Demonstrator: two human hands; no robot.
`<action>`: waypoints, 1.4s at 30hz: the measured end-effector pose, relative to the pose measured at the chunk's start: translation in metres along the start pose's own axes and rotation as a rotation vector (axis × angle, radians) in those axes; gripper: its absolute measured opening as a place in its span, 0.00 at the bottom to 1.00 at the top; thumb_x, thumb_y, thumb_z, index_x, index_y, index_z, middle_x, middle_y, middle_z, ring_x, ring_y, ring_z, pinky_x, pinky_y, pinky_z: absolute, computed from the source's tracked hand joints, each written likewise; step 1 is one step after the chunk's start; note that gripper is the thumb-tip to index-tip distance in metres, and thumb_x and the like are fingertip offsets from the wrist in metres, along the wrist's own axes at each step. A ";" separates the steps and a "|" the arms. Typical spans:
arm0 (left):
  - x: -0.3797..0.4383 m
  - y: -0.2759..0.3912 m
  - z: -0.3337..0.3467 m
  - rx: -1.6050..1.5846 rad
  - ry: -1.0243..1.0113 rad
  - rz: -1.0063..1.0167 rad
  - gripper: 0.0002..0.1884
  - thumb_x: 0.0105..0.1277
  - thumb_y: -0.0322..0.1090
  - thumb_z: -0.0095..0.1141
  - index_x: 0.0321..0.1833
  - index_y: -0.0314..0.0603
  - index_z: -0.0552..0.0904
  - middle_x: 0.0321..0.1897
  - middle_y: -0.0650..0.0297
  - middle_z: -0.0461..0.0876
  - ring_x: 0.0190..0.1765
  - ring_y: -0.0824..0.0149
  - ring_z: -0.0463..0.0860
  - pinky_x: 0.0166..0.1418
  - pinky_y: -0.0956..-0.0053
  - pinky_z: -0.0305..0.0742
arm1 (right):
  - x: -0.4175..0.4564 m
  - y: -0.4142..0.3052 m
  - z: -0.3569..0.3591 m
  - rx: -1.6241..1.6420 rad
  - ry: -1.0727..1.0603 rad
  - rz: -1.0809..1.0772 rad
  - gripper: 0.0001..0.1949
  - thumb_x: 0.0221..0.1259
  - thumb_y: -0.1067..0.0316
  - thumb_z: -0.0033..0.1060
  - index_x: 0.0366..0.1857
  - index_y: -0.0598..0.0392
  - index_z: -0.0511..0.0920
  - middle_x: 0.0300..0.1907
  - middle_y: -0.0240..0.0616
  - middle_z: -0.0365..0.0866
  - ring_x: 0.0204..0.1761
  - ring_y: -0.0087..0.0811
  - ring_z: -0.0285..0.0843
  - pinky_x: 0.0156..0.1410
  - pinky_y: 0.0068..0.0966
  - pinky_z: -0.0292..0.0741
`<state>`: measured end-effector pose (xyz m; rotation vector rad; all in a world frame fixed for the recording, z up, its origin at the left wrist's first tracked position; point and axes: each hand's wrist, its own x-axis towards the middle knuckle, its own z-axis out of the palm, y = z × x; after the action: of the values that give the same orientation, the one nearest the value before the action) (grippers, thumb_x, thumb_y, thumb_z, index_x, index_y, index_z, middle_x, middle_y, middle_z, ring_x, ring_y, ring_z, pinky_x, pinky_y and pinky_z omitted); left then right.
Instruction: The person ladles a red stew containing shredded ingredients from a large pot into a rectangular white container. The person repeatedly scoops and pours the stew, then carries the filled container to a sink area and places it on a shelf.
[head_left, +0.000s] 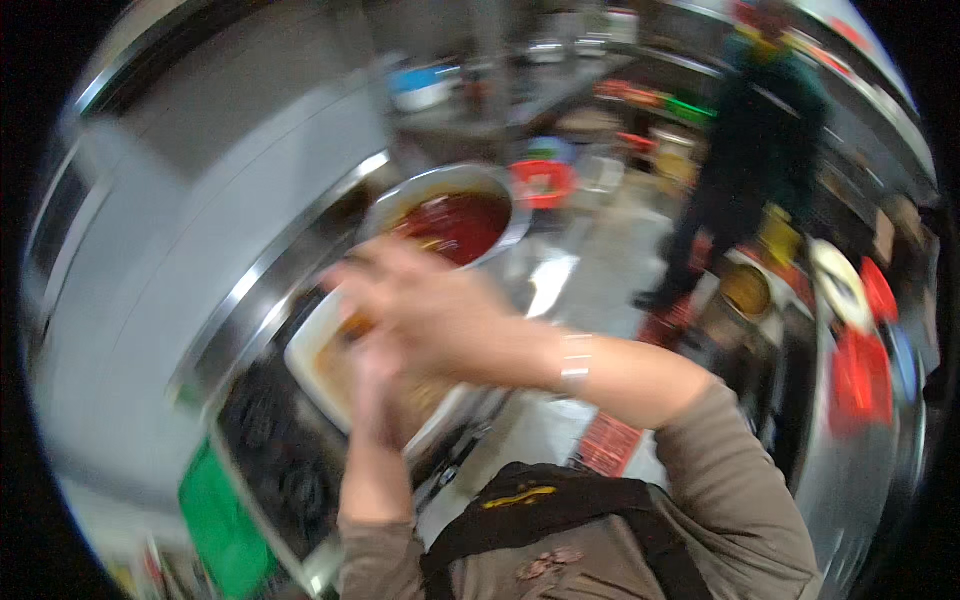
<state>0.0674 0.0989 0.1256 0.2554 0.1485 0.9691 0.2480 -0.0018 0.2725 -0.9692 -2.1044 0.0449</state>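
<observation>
My left hand is blurred by motion over a white rectangular tub that holds something light brown. Reaching in from the right, my right hand is close to the left one, its fingers near the rim of a round metal pot with dark red liquid inside. A small orange-brown thing shows between the hands. Blur hides whether either hand grips it.
A black surface with a green cloth or bag lies at lower left. A red basin stands beyond the pot. Another person stands at upper right, near a counter with containers. A red crate is on the floor.
</observation>
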 end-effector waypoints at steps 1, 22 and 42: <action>-0.006 -0.008 0.003 -0.031 -0.023 -0.034 0.39 0.59 0.69 0.56 0.57 0.36 0.77 0.48 0.58 0.82 0.49 0.66 0.81 0.57 0.67 0.74 | -0.013 0.016 -0.005 0.041 0.181 -0.150 0.33 0.50 0.71 0.67 0.65 0.46 0.70 0.62 0.47 0.70 0.62 0.47 0.72 0.58 0.36 0.79; -0.675 -0.010 -0.151 0.223 0.735 0.488 0.32 0.73 0.54 0.45 0.74 0.47 0.61 0.66 0.50 0.73 0.65 0.55 0.75 0.69 0.56 0.64 | -0.090 0.047 0.116 0.388 0.838 0.612 0.41 0.58 0.56 0.71 0.73 0.52 0.56 0.63 0.52 0.70 0.57 0.42 0.76 0.59 0.37 0.80; -1.105 0.267 -0.168 1.365 2.057 0.354 0.24 0.63 0.43 0.62 0.61 0.45 0.77 0.51 0.56 0.83 0.53 0.60 0.83 0.67 0.61 0.68 | 0.030 -0.253 0.465 -0.090 0.599 0.241 0.34 0.68 0.53 0.58 0.67 0.70 0.61 0.69 0.62 0.61 0.70 0.50 0.62 0.74 0.42 0.62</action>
<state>-0.8022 -0.6489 0.0513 0.4131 2.7564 0.9596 -0.2378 -0.0312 0.0615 -1.1210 -1.4477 -0.1977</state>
